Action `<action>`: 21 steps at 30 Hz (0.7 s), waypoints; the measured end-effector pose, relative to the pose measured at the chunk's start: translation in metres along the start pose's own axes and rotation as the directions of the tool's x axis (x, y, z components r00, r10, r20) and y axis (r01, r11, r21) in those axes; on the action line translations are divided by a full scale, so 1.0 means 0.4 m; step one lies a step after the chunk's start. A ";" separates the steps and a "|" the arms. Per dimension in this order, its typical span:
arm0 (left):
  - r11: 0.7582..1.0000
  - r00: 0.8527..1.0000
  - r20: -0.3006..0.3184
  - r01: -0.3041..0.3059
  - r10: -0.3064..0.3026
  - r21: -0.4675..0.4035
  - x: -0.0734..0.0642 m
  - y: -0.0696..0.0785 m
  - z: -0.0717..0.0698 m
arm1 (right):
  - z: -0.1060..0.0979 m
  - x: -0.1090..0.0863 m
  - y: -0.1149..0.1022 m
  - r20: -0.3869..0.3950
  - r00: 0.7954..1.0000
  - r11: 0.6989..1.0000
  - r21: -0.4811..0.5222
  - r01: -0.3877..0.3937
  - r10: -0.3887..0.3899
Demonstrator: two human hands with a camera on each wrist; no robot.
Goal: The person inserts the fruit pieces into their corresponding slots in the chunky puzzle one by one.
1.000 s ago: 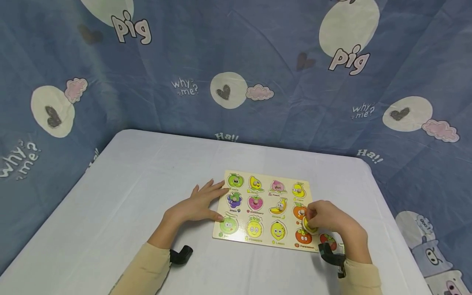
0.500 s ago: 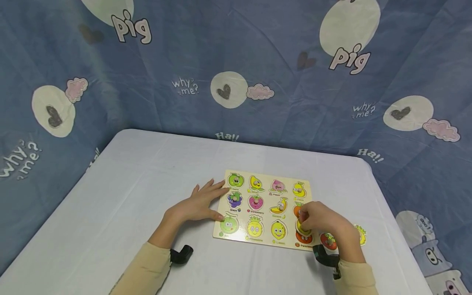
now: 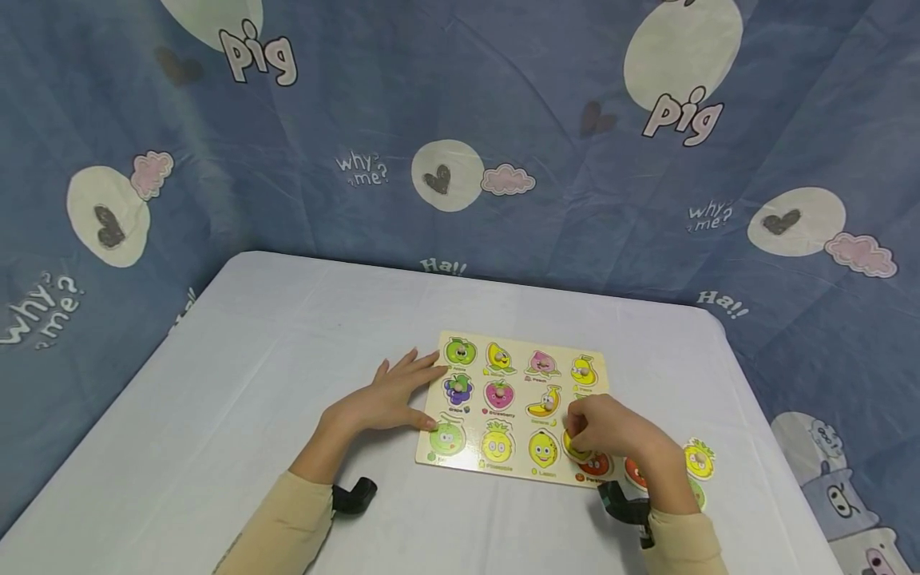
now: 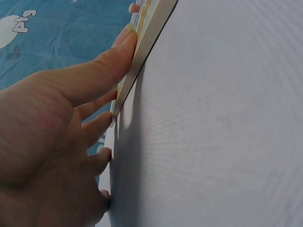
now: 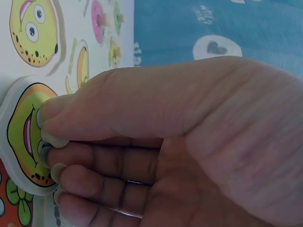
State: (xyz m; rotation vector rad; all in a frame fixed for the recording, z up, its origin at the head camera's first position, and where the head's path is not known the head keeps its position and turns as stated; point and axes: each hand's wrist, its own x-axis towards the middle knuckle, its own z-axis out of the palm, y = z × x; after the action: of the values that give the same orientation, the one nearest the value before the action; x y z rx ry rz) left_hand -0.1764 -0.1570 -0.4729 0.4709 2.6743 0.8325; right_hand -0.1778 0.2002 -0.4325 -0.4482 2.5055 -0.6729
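Note:
A pale wooden fruit puzzle board lies on the table. My left hand has its fingers spread, thumb and fingertips at the board's left edge; the left wrist view shows the thumb against the side. With thumb and fingertips, my right hand pinches a yellow lemon puzzle piece by its middle; the knob is hidden. This piece hovers over the bottom row, between the printed lemon and the red persimmon picture. Knobbed pieces such as the strawberry and banana sit in the upper rows.
Right of the board lie a loose pineapple piece, a red fruit piece partly behind my right wrist, and a green piece mostly covered by the forearm. A blue printed curtain hangs behind the white table.
My right hand has carried the lemon piece leftward from near the orange and persimmon pictures toward the printed lemon. The loose pineapple has come into sight. The left hand keeps its place.

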 end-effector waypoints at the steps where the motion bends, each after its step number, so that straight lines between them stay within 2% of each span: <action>1: 1.000 1.000 0.000 0.000 0.000 -0.001 0.000 0.000 0.000 | 0.001 0.001 -0.003 0.003 1.000 1.000 0.002 -0.001 0.001; 11: 1.000 1.000 0.006 0.008 -0.008 0.001 0.001 -0.001 0.000 | 0.009 0.004 -0.029 0.023 0.998 0.998 -0.007 0.065 -0.065; 21: 1.000 1.000 0.000 0.008 -0.008 0.000 0.004 -0.002 0.003 | 0.026 0.009 -0.047 0.026 0.997 0.997 0.007 0.072 -0.072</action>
State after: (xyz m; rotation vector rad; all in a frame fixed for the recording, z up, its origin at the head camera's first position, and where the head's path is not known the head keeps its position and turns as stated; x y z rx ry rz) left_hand -0.1775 -0.1564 -0.4746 0.4598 2.6746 0.8299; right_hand -0.1717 0.1792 -0.4316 -0.5436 2.4723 -0.6980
